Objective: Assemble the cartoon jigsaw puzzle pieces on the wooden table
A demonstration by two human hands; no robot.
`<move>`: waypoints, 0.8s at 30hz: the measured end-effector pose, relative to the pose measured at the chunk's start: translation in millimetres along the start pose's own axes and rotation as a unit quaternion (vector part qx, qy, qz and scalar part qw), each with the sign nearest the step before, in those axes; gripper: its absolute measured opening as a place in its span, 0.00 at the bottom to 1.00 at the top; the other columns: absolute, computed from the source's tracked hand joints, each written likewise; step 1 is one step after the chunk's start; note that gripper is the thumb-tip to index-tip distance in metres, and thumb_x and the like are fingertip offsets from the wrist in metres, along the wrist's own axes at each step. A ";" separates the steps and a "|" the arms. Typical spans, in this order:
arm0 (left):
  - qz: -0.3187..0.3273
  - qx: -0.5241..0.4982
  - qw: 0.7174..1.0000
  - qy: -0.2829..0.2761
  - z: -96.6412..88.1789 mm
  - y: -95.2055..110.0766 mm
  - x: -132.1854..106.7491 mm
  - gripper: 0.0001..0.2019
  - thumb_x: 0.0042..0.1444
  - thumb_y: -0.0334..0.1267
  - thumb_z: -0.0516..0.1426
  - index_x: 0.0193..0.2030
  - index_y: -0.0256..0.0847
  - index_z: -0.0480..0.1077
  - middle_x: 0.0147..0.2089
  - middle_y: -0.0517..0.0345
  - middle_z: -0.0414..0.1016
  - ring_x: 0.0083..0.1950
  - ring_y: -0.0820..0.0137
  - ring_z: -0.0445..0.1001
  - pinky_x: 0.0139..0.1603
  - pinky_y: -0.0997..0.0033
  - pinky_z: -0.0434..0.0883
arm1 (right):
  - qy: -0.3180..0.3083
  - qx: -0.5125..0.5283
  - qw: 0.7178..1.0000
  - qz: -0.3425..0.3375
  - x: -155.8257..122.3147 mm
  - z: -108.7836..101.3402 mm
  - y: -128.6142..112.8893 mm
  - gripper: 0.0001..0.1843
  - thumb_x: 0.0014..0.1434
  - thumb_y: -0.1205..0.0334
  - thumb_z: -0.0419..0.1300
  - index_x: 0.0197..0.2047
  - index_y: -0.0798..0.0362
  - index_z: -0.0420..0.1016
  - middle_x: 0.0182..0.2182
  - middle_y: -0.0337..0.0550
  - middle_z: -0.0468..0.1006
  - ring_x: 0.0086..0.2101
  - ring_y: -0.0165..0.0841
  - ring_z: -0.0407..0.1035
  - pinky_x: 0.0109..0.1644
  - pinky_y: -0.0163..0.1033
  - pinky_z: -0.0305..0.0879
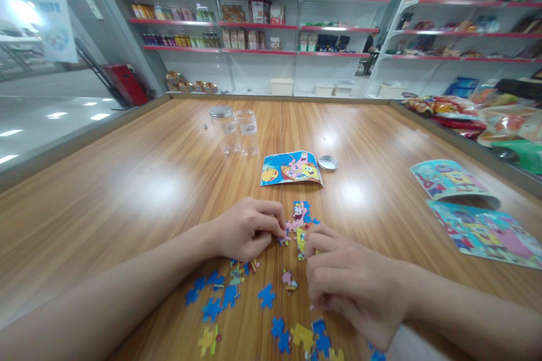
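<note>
A partly joined jigsaw puzzle [300, 215] lies on the table between my hands, showing a pink figure and a yellow one. At its left edge my left hand [250, 231] pinches a pink puzzle piece [284, 237]. My right hand [353, 279] is curled over the puzzle's right side, its fingertips against the joined pieces and partly covering them. A loose pink piece [289, 281] lies just below. Blue pieces [212, 309] and a yellow piece [302, 336] are scattered nearer to me, among several others.
Beyond the puzzle lie a curled picture sheet [291, 169] and a silver lid [328, 163]. Two clear jars [245, 132] stand behind, one lidded. More picture sheets [486, 231] lie at right. Snack bags [453, 115] sit past the table's right edge; stocked shelves [258, 25] line the back.
</note>
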State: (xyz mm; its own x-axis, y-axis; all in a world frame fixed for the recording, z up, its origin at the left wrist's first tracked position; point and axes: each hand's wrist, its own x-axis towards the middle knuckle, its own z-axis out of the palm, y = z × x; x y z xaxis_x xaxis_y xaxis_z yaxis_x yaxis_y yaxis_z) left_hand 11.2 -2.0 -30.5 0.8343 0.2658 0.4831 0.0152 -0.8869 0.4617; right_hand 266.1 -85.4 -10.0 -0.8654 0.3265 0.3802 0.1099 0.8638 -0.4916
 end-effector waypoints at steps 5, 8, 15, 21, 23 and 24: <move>0.004 -0.004 1.000 -0.006 -0.1 0.3 0.0 0.16 0.50 0.22 0.52 0.41 0.35 0.79 0.42 0.48 0.79 0.40 0.68 0.80 0.40 0.69 0.79 | 0.122 -0.046 0.989 0.064 -4.3 5.6 8.5 0.19 0.61 0.76 0.52 0.54 0.56 0.71 0.40 0.47 0.75 0.40 0.36 0.66 0.44 0.44 0.61; 0.007 -0.006 1.000 -0.021 0.7 -0.3 -0.1 0.19 0.50 0.21 0.53 0.44 0.36 0.79 0.45 0.48 0.79 0.42 0.67 0.80 0.42 0.68 0.80 | 0.182 -0.063 0.973 0.125 -5.4 5.5 14.0 0.15 0.65 0.73 0.53 0.51 0.56 0.74 0.37 0.47 0.74 0.39 0.36 0.66 0.41 0.42 0.62; 0.010 -0.003 1.000 -0.021 0.2 0.7 1.6 0.19 0.49 0.22 0.53 0.44 0.37 0.79 0.46 0.48 0.79 0.41 0.67 0.80 0.41 0.68 0.80 | 0.219 -0.044 0.955 0.194 -4.4 7.9 17.2 0.06 0.65 0.68 0.59 0.44 0.55 0.76 0.36 0.45 0.77 0.38 0.33 0.71 0.42 0.40 0.67; 0.012 0.000 1.000 -0.018 0.0 1.3 2.2 0.20 0.49 0.21 0.52 0.44 0.38 0.79 0.46 0.48 0.79 0.41 0.68 0.80 0.41 0.70 0.80 | 0.208 -0.056 0.954 0.211 -2.0 11.1 22.0 0.06 0.66 0.65 0.61 0.45 0.53 0.79 0.36 0.44 0.79 0.40 0.33 0.71 0.43 0.39 0.69; 0.012 0.003 1.000 -0.016 0.2 1.3 2.2 0.19 0.48 0.21 0.52 0.44 0.38 0.78 0.46 0.49 0.79 0.41 0.68 0.80 0.41 0.70 0.80 | 0.192 -0.062 0.958 0.206 -0.9 11.2 22.1 0.08 0.66 0.65 0.61 0.48 0.53 0.78 0.37 0.44 0.79 0.41 0.35 0.70 0.45 0.41 0.68; 0.013 0.003 1.000 -0.014 0.3 1.4 2.3 0.19 0.48 0.21 0.53 0.43 0.37 0.78 0.46 0.49 0.79 0.41 0.68 0.80 0.41 0.70 0.80 | 0.184 -0.068 0.960 0.202 -0.6 11.2 21.7 0.09 0.66 0.65 0.61 0.49 0.53 0.77 0.39 0.45 0.79 0.42 0.36 0.69 0.47 0.43 0.68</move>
State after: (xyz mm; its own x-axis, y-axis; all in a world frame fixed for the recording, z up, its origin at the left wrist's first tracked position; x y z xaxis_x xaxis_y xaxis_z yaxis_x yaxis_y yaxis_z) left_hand 13.3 -2.8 -29.0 0.8496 0.2324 0.4735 -0.0032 -0.8954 0.4453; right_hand 263.5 -71.2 -29.7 -0.5107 0.7371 0.4426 0.4851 0.6721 -0.5595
